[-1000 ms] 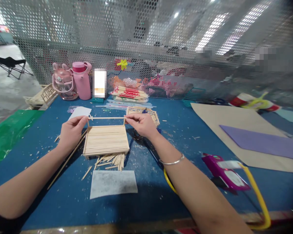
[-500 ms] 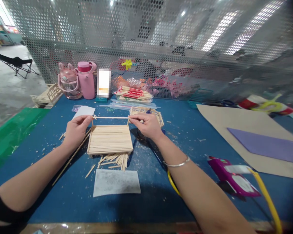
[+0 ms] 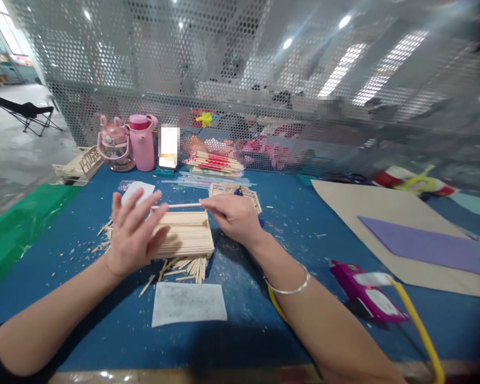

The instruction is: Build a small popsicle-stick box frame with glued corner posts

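Observation:
A small slatted platform of wooden sticks [image 3: 186, 237] lies in front of me, with short posts along its far edge. Across the posts runs a thin wooden stick [image 3: 184, 205]. My left hand [image 3: 134, 229] is open, fingers spread, above the platform's left side and hiding that corner. At the other end, my right hand [image 3: 236, 216] has its fingers closed on the stick's right tip, over the corner post. Cut stick pieces [image 3: 192, 266] lie loose at the platform's near edge. Nearer to me is a smudged white paper [image 3: 189, 304].
Pink bottles [image 3: 143, 146], a lit phone [image 3: 169, 146] and bundled sticks [image 3: 216, 162] stand along the mesh partition. Behind my right hand lies a stick frame [image 3: 254, 197]. At right are a magenta device [image 3: 370, 293] with a yellow cord and a purple sheet [image 3: 424, 242] on beige board.
My left hand has let go of the stick's left end, opened and come nearer. My right hand stays at the right end. The view has shifted slightly.

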Demonstrator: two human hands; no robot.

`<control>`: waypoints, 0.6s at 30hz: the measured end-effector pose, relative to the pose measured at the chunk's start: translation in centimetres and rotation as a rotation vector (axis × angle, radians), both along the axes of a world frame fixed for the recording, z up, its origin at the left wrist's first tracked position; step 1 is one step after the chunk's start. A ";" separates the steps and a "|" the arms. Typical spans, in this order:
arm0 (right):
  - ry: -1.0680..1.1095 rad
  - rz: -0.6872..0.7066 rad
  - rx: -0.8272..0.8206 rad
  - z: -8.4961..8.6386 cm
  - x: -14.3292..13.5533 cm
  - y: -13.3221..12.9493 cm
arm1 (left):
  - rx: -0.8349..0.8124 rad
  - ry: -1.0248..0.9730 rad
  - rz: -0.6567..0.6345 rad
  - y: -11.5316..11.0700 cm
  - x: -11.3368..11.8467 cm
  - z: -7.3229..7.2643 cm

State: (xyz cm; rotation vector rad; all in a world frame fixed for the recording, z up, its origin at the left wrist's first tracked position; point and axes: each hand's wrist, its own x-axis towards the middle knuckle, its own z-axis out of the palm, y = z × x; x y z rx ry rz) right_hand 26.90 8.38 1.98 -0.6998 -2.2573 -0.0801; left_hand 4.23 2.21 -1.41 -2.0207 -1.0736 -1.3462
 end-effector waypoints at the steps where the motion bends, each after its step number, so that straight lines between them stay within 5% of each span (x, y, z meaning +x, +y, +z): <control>1: -0.038 0.041 0.055 0.5 -0.3 -0.8 | -0.042 0.058 0.019 -0.7 0.5 0.3; 5: -0.129 0.161 0.220 1.6 -1.6 -3.9 | -0.180 0.137 -0.048 -2.7 2.0 1.1; 10: -0.160 0.149 0.182 0.7 -1.7 -6.5 | -0.330 0.104 -0.094 -3.7 2.4 1.1; 16: -0.310 -0.622 -0.331 -0.4 2.1 -5.8 | -0.375 0.088 -0.180 -4.4 3.0 0.7; 18: -0.481 -0.746 -0.535 -0.7 3.4 -5.1 | -0.363 0.084 -0.201 -4.3 3.2 0.4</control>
